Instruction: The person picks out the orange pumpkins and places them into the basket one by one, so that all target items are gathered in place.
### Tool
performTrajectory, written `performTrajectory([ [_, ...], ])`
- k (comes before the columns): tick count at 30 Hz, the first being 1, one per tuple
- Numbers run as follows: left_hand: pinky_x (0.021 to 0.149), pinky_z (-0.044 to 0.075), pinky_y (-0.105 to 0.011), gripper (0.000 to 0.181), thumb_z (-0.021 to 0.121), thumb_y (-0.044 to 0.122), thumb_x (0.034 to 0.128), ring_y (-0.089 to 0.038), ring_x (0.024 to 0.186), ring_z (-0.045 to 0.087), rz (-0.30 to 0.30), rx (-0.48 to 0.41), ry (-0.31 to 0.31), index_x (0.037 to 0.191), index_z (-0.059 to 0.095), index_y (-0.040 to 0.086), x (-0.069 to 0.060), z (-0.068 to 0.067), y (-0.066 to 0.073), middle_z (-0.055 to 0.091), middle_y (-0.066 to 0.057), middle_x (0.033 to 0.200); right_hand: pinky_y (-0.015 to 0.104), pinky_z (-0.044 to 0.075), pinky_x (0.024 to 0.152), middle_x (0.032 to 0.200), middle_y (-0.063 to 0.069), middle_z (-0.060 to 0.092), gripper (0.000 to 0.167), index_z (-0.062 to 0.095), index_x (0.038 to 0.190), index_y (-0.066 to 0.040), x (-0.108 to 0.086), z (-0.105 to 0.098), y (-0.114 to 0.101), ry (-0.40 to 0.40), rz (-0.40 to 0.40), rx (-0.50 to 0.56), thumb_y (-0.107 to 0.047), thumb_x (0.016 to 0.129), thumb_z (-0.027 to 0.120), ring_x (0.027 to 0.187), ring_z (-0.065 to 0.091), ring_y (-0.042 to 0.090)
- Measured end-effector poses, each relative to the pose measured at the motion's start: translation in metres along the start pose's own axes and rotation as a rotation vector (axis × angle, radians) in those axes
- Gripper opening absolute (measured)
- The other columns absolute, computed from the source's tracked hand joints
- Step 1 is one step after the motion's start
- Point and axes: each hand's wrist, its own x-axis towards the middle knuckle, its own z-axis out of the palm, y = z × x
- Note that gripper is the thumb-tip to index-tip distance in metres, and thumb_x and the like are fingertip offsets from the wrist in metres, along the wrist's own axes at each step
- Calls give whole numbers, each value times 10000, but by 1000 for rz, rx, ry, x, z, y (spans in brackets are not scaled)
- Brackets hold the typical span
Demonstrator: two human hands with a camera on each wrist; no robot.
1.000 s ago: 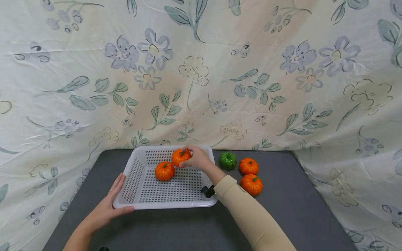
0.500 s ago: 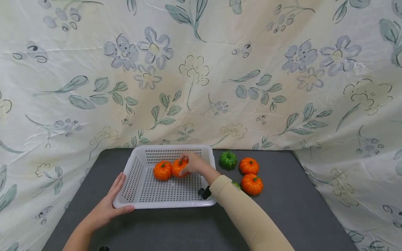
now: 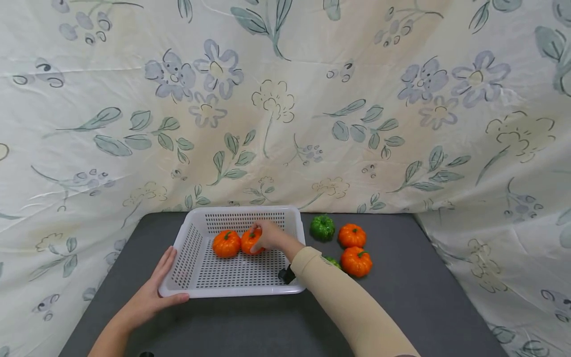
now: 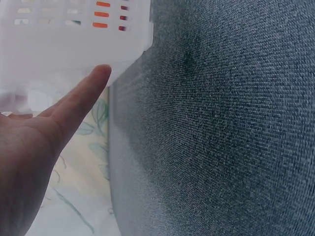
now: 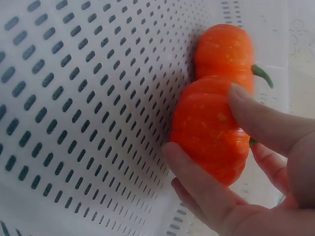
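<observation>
A small orange pumpkin is in my right hand, inside the white perforated basket. In the right wrist view, my thumb and fingers curl round that pumpkin, low over the basket floor. A second orange pumpkin sits directly to its left, and the two appear to touch. At the basket's left front corner lies my left hand, fingers straight along the side wall and thumb along the front. The left wrist view has a straight digit of my left hand against the basket wall.
To the right of the basket stand a green pepper-like vegetable and two orange pumpkins. Another green one is partly hidden by my right sleeve. The grey table meets a floral cloth behind.
My right hand has lowered the pumpkin onto or near the basket floor and shifted slightly left. The other pumpkin has moved left beside it. My left hand keeps its place.
</observation>
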Motion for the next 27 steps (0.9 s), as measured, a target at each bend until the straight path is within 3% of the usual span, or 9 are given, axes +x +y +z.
performTrajectory([
  [2,939,109,19,1142,813,117,820,-522,1471,0,24,7,-2,1639,28,249,-2,-2,-2,-141,-9,1698,332,570,663,1263,106,601,459,640,1048,-182,-1,4,-1,10,4,-12,-51,701,911,931,592,230],
  [12,944,99,13,1135,808,131,828,-524,1469,15,25,3,-33,1637,24,266,-10,-14,-7,-147,-3,1698,310,535,652,1235,74,603,450,645,1064,-203,-13,19,-9,53,45,-52,-63,721,902,900,574,224],
  [22,920,113,24,1136,801,118,832,-525,1460,19,28,2,-44,1637,14,263,-9,-14,-7,-149,-30,1697,374,583,700,1259,108,592,504,643,1162,-202,-21,13,-12,57,58,9,-80,742,893,922,599,256],
  [25,927,113,15,1128,793,114,841,-521,1462,20,17,3,-48,1636,10,277,-9,-15,-7,-155,-24,1695,367,581,702,1364,130,557,540,643,1236,-206,-24,8,-14,58,49,15,-124,761,889,972,601,265],
  [27,1054,95,-68,1128,793,116,842,-519,1467,20,4,4,-49,1634,8,287,-9,-15,-7,-158,-19,1695,368,580,711,1431,140,526,557,640,1270,-209,-25,4,-16,60,39,33,-144,773,883,1021,603,274],
])
